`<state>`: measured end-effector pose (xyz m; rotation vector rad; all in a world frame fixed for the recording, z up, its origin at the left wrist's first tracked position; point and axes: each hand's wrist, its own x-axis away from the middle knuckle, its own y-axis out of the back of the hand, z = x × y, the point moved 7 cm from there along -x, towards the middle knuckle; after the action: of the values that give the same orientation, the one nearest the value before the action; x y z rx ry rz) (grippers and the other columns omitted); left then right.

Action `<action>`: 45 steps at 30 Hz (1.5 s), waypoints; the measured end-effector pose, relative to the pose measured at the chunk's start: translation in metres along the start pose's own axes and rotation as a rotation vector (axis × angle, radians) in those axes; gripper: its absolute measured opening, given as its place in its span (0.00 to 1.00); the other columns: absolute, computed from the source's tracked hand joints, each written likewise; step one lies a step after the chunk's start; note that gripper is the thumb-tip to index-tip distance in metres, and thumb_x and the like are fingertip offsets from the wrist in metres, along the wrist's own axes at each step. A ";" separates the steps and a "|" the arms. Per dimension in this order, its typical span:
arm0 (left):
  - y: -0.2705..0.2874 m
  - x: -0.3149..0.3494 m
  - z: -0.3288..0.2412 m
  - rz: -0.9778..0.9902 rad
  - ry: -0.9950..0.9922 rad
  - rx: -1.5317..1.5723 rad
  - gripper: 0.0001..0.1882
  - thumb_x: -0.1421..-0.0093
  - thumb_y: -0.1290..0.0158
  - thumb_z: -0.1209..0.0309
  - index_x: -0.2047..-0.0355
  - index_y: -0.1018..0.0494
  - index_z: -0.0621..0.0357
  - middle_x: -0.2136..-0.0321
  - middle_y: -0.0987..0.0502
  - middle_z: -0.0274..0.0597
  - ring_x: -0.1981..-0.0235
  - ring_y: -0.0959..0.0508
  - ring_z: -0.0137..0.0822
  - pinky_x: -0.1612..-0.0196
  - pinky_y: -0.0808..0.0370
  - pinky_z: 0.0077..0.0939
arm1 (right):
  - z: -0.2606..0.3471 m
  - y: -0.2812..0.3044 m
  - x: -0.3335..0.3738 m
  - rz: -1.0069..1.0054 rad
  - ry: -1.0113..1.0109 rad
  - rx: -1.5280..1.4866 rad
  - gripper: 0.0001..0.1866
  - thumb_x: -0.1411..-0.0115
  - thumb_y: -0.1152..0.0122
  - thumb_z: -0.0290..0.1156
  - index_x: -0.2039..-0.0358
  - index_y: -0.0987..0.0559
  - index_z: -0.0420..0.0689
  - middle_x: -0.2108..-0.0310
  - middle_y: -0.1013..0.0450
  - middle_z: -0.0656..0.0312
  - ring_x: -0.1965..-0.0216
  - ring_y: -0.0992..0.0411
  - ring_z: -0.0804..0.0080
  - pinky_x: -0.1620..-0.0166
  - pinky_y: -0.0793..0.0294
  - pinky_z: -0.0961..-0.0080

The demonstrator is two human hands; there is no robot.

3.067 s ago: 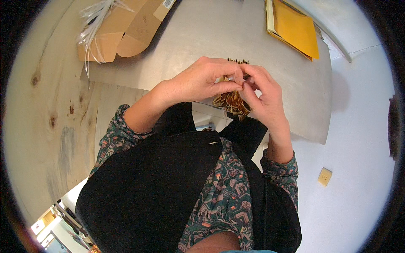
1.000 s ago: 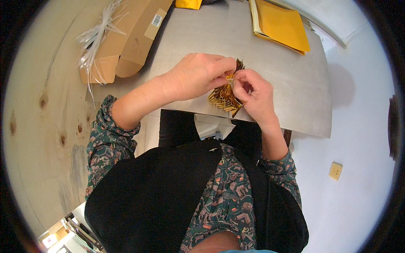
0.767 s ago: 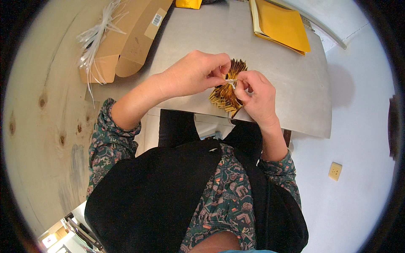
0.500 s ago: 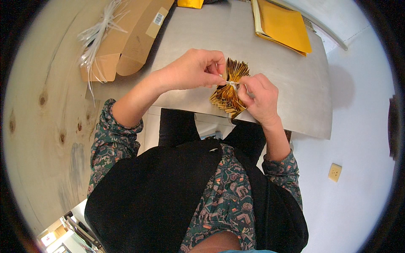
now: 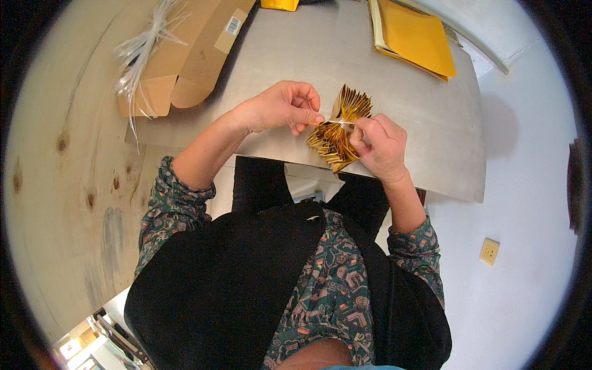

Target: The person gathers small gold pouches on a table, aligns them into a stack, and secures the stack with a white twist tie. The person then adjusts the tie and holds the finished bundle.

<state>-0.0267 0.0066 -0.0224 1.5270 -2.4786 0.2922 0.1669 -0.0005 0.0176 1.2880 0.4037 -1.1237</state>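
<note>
On the metal table, near its front edge, lies a bundle of pleated gold foil (image 5: 334,145), cinched at the middle so both halves fan out. A thin white tie (image 5: 333,121) runs round that narrow waist. My left hand (image 5: 281,108) pinches one end of the tie between thumb and forefinger, just left of the foil. At the right side of the bundle, my right hand (image 5: 383,147) is closed, thumb and forefinger gripping the tie close to the waist. The right fingers partly cover the foil's right edge.
An open cardboard box (image 5: 197,65) stands at the left, with a bunch of white plastic strips (image 5: 139,61) hanging over it. Gold sheets (image 5: 416,37) are stacked at the back right. A gold piece (image 5: 279,5) shows at the far edge. The metal table (image 5: 431,129) ends near a wall.
My left hand has shifted slightly left and down, drawing the tie's end away from the foil. The upper pleats have opened and leaned a little to the right. My right hand has barely moved.
</note>
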 end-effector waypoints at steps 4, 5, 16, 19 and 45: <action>-0.003 0.004 0.006 -0.044 -0.020 -0.057 0.09 0.38 0.39 0.70 0.63 0.28 0.57 0.75 0.24 0.29 0.77 0.26 0.18 0.74 0.27 0.13 | -0.002 -0.003 0.001 0.002 -0.020 -0.017 0.14 0.56 0.35 0.15 0.68 0.23 0.43 0.79 0.31 0.61 0.81 0.31 0.68 0.77 0.31 0.74; -0.006 0.004 0.005 -0.054 -0.061 -0.066 0.09 0.37 0.40 0.69 0.61 0.28 0.58 0.74 0.24 0.30 0.75 0.26 0.18 0.73 0.27 0.14 | -0.003 -0.004 0.002 0.017 -0.047 -0.034 0.13 0.54 0.35 0.15 0.68 0.23 0.43 0.79 0.31 0.61 0.80 0.30 0.70 0.77 0.31 0.75; -0.034 0.015 -0.007 -0.222 -0.098 -0.389 0.15 0.31 0.48 0.64 0.51 0.27 0.61 0.66 0.22 0.36 0.66 0.24 0.24 0.65 0.22 0.21 | -0.026 -0.014 0.040 0.171 -1.008 -0.752 0.19 0.34 0.38 0.41 0.54 0.25 0.37 0.66 0.24 0.62 0.65 0.25 0.79 0.66 0.25 0.80; -0.043 0.022 -0.034 -0.420 -0.290 -0.585 0.15 0.38 0.41 0.69 0.52 0.26 0.60 0.61 0.21 0.41 0.63 0.20 0.29 0.62 0.21 0.25 | -0.019 -0.003 0.023 0.122 -0.870 -0.780 0.20 0.35 0.37 0.42 0.55 0.25 0.36 0.63 0.23 0.60 0.61 0.25 0.77 0.58 0.24 0.77; -0.071 0.071 -0.118 -0.654 -1.156 -0.538 0.43 0.55 0.29 0.71 0.40 0.37 0.55 0.41 0.36 0.54 0.38 0.35 0.51 0.38 0.35 0.39 | 0.043 0.072 -0.045 -0.299 -0.262 -0.544 0.51 0.39 0.39 0.52 0.30 0.52 0.30 0.32 0.48 0.37 0.31 0.45 0.53 0.33 0.43 0.62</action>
<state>0.0147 -0.0525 0.1143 2.4367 -2.0425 -1.6000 0.1920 -0.0281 0.1053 0.6075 0.6651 -1.2987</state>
